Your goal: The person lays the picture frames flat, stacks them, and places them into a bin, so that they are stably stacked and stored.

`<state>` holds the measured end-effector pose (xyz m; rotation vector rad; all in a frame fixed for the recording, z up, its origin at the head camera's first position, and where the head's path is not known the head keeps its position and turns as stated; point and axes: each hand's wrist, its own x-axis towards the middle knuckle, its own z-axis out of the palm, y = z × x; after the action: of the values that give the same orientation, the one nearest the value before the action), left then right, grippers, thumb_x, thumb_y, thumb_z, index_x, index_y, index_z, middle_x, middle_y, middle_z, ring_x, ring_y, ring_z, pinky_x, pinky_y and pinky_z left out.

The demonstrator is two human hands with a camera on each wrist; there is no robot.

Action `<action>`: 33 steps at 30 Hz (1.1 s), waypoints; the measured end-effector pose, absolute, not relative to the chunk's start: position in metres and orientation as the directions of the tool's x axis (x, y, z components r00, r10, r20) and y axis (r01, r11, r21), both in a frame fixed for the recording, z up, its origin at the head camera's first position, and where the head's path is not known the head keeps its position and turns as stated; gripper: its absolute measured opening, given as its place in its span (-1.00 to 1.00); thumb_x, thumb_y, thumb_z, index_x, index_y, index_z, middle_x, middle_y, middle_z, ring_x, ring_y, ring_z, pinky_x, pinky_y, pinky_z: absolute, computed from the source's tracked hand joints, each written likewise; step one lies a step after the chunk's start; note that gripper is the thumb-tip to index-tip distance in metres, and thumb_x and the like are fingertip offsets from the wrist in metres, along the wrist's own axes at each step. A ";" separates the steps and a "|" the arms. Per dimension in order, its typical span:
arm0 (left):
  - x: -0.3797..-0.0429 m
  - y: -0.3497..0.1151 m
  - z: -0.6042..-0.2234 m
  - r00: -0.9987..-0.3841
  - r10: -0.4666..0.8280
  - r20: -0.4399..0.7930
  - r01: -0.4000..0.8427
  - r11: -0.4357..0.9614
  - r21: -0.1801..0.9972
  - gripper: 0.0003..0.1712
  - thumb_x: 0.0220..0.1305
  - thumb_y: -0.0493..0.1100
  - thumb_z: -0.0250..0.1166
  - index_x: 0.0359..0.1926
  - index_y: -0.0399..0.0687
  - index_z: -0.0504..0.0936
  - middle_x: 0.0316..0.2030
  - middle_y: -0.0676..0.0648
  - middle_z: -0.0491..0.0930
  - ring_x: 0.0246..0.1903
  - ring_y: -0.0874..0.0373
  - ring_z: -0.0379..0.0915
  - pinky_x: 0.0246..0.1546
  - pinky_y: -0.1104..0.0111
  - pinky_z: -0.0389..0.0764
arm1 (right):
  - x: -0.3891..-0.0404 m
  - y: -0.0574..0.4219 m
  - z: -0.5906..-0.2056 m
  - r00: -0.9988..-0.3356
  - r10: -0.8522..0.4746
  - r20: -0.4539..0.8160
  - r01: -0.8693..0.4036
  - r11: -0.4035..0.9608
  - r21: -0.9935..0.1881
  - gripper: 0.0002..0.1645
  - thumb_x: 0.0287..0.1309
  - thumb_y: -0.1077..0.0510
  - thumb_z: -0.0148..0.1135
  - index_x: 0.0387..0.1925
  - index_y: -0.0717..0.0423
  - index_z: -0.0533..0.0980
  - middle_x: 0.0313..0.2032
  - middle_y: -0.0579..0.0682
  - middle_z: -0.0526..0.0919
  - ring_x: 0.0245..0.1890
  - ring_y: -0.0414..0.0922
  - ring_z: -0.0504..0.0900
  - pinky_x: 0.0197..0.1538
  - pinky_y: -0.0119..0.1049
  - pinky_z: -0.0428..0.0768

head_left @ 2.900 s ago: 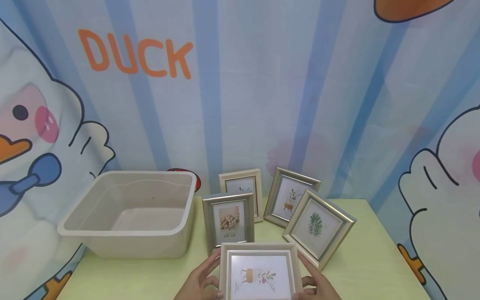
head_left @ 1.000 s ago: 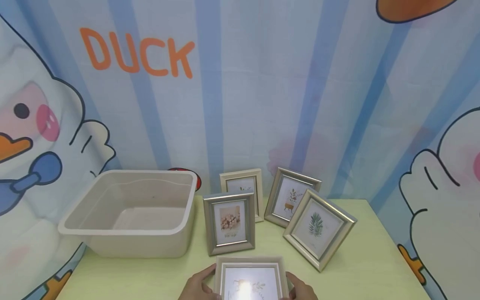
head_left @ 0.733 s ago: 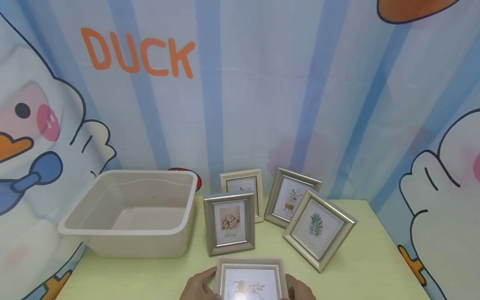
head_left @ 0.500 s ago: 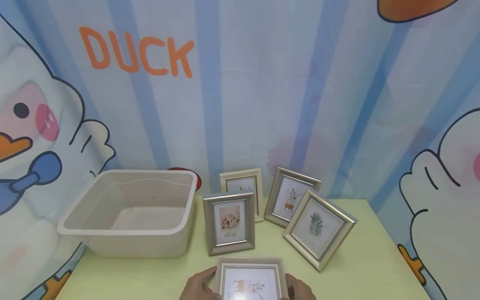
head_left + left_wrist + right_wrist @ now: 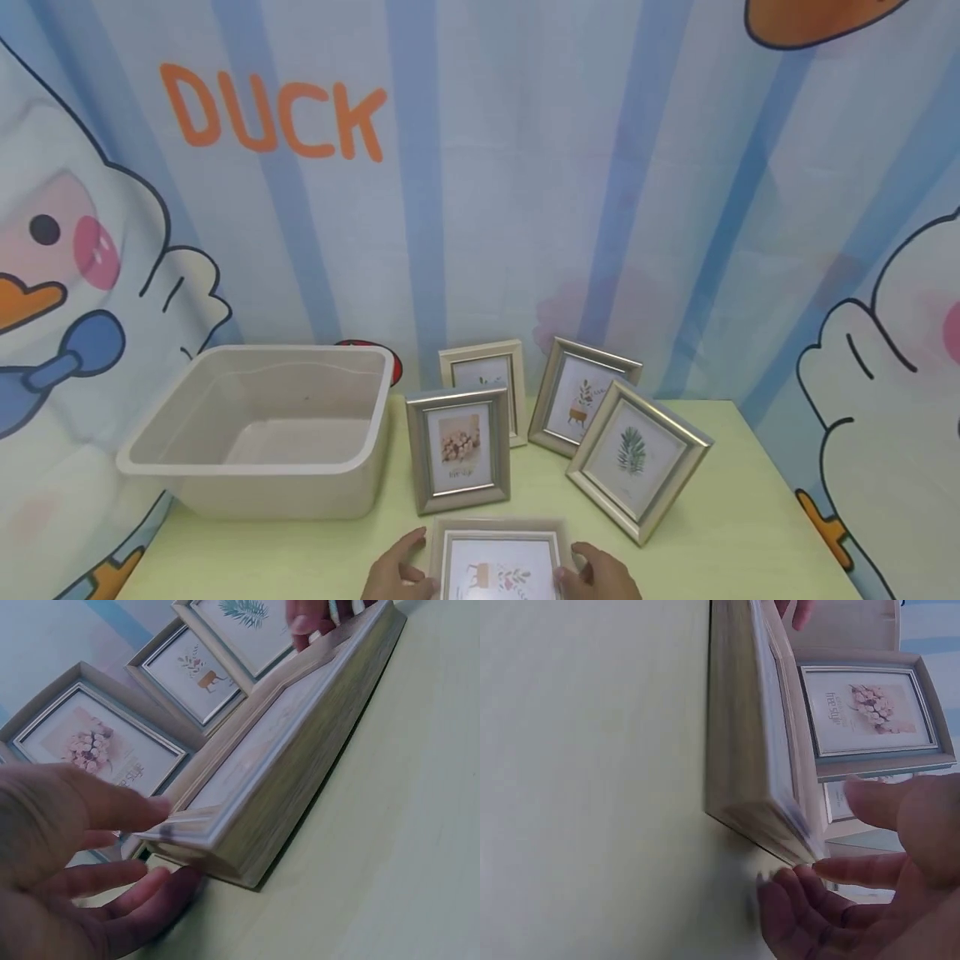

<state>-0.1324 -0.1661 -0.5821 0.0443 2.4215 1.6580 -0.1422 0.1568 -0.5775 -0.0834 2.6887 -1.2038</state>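
Observation:
A cream picture frame (image 5: 498,527) lies face up on the table at the bottom middle of the head view, its potted-plant picture turned sideways. My left hand (image 5: 396,573) is at its left side, fingers spread; in the left wrist view the thumb (image 5: 154,812) is over the frame's corner and the other fingers are beside its edge. On the right side my right hand (image 5: 600,573) has its fingers loosely bent, fingertips close to the frame's end in the right wrist view and the thumb (image 5: 874,799) raised apart. Neither hand grips the frame.
Behind it stand a frame with a flower picture (image 5: 459,500), a cream frame (image 5: 517,392), a plant-picture frame (image 5: 546,400) and a tilted leaf-picture frame (image 5: 600,496). A beige plastic basin (image 5: 277,496) stands left on the yellow-green table (image 5: 757,517). A duck-print curtain (image 5: 510,208) hangs behind.
Earlier both hands held the frame by its sides and brought it lower and nearer to me. Now the fingers have loosened and spread away from it, while the frame stays in place.

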 end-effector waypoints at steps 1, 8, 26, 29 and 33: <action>-0.132 -0.164 -0.582 -0.986 0.097 -0.132 -0.086 0.378 0.922 -0.17 0.06 -0.33 0.40 0.35 -0.43 0.28 0.00 -0.43 0.58 -0.22 0.01 0.60 -0.28 0.10 0.74 | -0.144 0.157 -0.575 -0.986 -0.115 -0.118 0.009 0.677 -0.735 -0.36 0.23 -0.04 0.33 0.09 0.42 0.50 -0.46 -0.07 0.60 -0.44 -0.16 0.56 -0.38 -0.19 0.62; -0.137 -0.153 -0.577 -0.993 -0.119 -0.004 -0.053 0.414 0.909 -0.11 0.03 -0.38 0.41 0.41 -0.28 0.27 0.20 -0.44 0.40 0.12 -0.40 0.40 -0.09 -0.13 0.68 | -0.168 0.147 -0.541 -0.989 -0.050 0.137 -0.138 0.623 -0.770 -0.52 0.22 0.06 0.35 0.08 0.26 0.57 -0.44 -0.15 0.58 -0.41 -0.30 0.55 -0.32 -0.46 0.60; -0.184 -0.142 -0.566 -0.981 -0.180 0.073 0.025 0.256 0.966 -0.03 0.08 -0.43 0.36 0.51 -0.16 0.17 0.34 -0.51 0.28 0.25 -0.53 0.28 0.09 -0.10 0.63 | -0.250 0.090 -0.489 -0.804 -0.231 0.549 -0.566 0.582 -0.584 -0.26 0.15 0.24 0.39 0.37 0.10 0.39 0.16 0.25 0.54 0.11 0.20 0.57 0.08 0.14 0.62; -0.186 -0.141 -0.566 -0.977 -0.192 0.087 0.037 0.251 0.967 -0.05 0.08 -0.43 0.37 0.49 -0.17 0.20 0.26 -0.50 0.41 0.23 -0.50 0.34 0.15 -0.17 0.56 | -0.262 0.088 -0.480 -0.818 -0.301 0.490 -0.566 0.574 -0.592 -0.17 0.19 0.26 0.35 0.46 0.05 0.27 0.25 0.29 0.46 0.16 0.24 0.54 0.08 0.16 0.63; -0.188 -0.141 -0.567 -0.975 -0.200 0.093 0.043 0.241 0.969 -0.06 0.06 -0.45 0.38 0.48 -0.20 0.22 0.21 -0.49 0.47 0.22 -0.47 0.38 0.24 -0.22 0.46 | -0.277 0.087 -0.470 -0.813 -0.408 0.416 -0.581 0.530 -0.617 -0.21 0.21 0.36 0.28 0.45 0.10 0.27 0.29 0.28 0.45 0.19 0.24 0.52 0.11 0.13 0.63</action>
<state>-0.1881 -0.1412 -0.5667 -0.1686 2.6231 2.0600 -0.2767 0.0869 -0.4701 -0.9648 2.9361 -1.3268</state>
